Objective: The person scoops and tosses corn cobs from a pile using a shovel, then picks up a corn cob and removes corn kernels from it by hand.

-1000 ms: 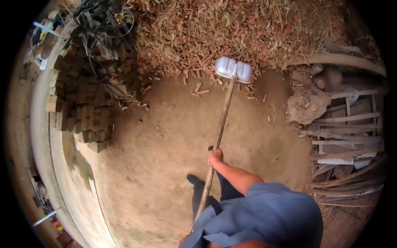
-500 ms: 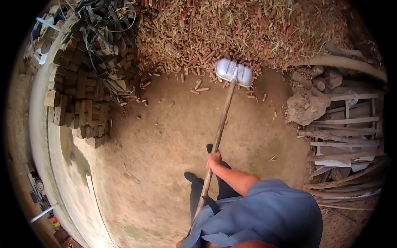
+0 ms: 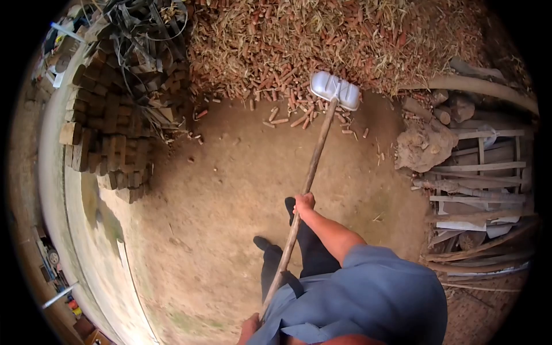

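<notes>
A long wooden-handled shovel (image 3: 318, 150) slants up from my body, its wide, pale ribbed head (image 3: 335, 91) at the near edge of a heap of corn cobs (image 3: 270, 63). My right hand (image 3: 305, 203) is wrapped round the middle of the handle. Lower down, my left hand (image 3: 250, 326) grips the handle near its rear end, close to my blue shirt; its fingers are partly hidden. Several loose cobs (image 3: 280, 121) lie on the dirt left of the shovel head and beneath it.
Stacked bricks (image 3: 106, 138) stand on the left, topped by tangled black strips (image 3: 141, 43). To the right lie a large earthy lump (image 3: 425, 146), logs and a wooden frame (image 3: 483, 168). Bare dirt floor (image 3: 224, 184) spreads around my feet.
The shovel head has shifted slightly right and up against the cobs. My right hand has moved a little up and right with the handle, and more of my left hand shows.
</notes>
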Tool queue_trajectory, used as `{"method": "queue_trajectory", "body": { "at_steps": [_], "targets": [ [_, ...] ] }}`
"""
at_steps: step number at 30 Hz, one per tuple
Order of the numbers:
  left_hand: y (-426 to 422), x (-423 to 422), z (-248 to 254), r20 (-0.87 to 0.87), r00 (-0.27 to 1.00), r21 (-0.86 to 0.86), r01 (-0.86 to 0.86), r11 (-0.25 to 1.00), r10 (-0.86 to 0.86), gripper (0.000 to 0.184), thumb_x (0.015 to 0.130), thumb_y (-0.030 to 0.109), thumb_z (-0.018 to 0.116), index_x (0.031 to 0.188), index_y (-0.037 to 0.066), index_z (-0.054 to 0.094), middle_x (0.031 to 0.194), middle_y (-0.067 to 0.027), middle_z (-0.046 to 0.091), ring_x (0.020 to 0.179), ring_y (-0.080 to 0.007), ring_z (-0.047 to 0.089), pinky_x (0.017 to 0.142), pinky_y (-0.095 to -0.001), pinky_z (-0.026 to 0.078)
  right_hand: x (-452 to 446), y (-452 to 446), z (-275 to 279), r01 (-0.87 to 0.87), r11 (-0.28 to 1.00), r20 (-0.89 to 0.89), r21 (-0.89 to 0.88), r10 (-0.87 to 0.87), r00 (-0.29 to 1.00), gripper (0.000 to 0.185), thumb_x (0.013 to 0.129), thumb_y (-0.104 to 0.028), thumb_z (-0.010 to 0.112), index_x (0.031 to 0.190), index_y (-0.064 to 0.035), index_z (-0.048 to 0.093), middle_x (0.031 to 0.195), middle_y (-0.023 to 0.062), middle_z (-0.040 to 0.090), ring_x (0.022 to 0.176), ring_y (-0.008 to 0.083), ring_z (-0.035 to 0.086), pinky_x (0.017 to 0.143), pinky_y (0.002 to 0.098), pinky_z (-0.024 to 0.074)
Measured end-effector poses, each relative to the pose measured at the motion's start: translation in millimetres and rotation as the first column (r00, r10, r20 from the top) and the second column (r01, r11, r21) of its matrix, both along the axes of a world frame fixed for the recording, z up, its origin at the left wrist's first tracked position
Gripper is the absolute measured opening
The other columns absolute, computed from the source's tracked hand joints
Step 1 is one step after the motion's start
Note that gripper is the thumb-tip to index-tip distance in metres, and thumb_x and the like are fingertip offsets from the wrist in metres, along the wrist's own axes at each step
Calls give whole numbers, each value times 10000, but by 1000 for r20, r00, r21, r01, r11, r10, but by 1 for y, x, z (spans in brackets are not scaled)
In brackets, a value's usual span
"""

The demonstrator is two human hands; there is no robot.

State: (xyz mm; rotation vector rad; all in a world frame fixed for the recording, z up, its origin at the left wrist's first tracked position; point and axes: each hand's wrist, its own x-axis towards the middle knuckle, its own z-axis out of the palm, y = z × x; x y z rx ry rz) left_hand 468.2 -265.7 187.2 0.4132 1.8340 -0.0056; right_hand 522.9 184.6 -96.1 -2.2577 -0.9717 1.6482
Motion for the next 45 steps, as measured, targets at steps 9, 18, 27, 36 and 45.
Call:
{"method": "queue_trajectory", "body": {
  "at_steps": [9, 18, 27, 36, 45],
  "targets": [
    [-50, -10, 20, 3, 1000, -79, 17, 997, -17, 239, 889, 251, 645, 981, 44, 571, 827, -272, 650, 861, -487, 643, 695, -499, 494, 5, -77, 34, 205, 972, -169, -117, -223, 960, 262, 818, -131, 620, 994, -15, 463, 613, 130, 535, 408, 252, 544, 360, 402, 486],
    [78, -9, 41, 126, 972, 103, -210, 972, 196, 235, 866, 219, 682, 931, 22, 570, 769, -263, 628, 794, -463, 642, 670, -477, 485, 0, 21, 6, 78, 997, -17, -26, -79, 997, 214, 813, -148, 612, 900, 17, 507, 607, 175, 582, 428, 281, 585, 392, 422, 505],
    [-46, -9, 22, 18, 1000, -72, 1, 997, 1, 236, 856, 207, 695, 916, 16, 571, 733, -253, 614, 742, -446, 626, 655, -458, 479, 4, -66, 35, 158, 975, -142, -157, -181, 973, 252, 828, -116, 613, 992, -17, 450, 625, 115, 519, 435, 237, 554, 368, 405, 490],
    [77, -16, 34, 95, 972, 106, -227, 968, 217, 304, 858, 298, 690, 912, 22, 574, 698, -240, 606, 719, -440, 619, 651, -460, 477, 10, 20, 20, 200, 979, -100, -40, -203, 974, 229, 838, -130, 618, 947, 2, 467, 590, 137, 540, 376, 258, 519, 347, 400, 472],
    [-10, -7, 11, 29, 997, -97, 79, 992, -76, 217, 915, 257, 602, 964, 49, 564, 797, -282, 639, 836, -477, 641, 686, -528, 476, 26, -37, 24, 224, 969, -169, -106, -240, 956, 235, 834, -113, 629, 966, -38, 449, 621, 108, 520, 395, 225, 523, 338, 392, 477]
  ]
}}
